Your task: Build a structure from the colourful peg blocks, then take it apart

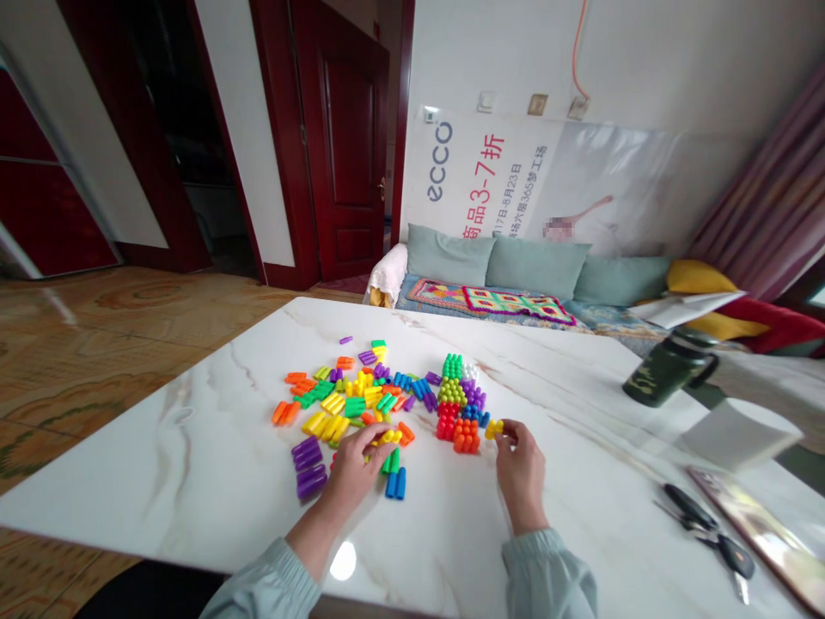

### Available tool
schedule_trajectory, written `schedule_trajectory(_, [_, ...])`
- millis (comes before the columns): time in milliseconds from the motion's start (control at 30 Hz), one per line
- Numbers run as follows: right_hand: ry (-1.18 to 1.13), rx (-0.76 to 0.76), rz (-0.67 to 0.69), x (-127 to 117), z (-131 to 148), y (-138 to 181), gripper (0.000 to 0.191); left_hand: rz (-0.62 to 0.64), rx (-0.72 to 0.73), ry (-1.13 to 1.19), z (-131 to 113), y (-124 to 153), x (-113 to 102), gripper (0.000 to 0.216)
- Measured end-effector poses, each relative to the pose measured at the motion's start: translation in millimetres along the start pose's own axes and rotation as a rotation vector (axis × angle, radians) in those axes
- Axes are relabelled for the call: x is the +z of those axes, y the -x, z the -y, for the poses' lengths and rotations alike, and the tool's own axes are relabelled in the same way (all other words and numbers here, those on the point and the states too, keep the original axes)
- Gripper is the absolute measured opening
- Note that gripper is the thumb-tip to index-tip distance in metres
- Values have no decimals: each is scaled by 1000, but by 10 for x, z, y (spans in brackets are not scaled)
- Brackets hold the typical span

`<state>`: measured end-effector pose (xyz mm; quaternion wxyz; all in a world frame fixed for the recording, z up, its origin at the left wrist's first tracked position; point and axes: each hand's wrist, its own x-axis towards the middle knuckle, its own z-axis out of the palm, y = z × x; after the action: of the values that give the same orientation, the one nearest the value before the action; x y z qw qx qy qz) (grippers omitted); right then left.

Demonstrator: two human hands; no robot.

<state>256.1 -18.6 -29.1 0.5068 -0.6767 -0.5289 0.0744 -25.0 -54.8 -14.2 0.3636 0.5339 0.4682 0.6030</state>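
My right hand (521, 468) pinches a yellow bullet-shaped plastic toy block (493, 428) at the right of the sorted blocks. Between the thumb and fingers of my left hand (356, 462) is another yellow block (390, 437), held above the loose pile. Close to that hand lie purple blocks (309, 468), a blue pair (396, 484) and green ones partly hidden by it. Rows of upright blocks stand by colour near my right hand: orange (466, 437), red (448, 421), olive green (452, 392), green (452, 366), white (470, 372), purple (474, 395) and blue (475, 416).
Loose mixed blocks (354, 406) spread over the left middle of the white marbled table (212, 481). On the right are a dark green mug (667, 368), a paper roll (741, 432), keys (702, 520) and a phone-like flat object (760, 537). Behind stands a sofa (444, 297).
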Motion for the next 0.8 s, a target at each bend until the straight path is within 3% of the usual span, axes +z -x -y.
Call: schedule_trajectory(800, [80,-13,80,92,-31,-2,24,78,144,-228,24,11,2,17])
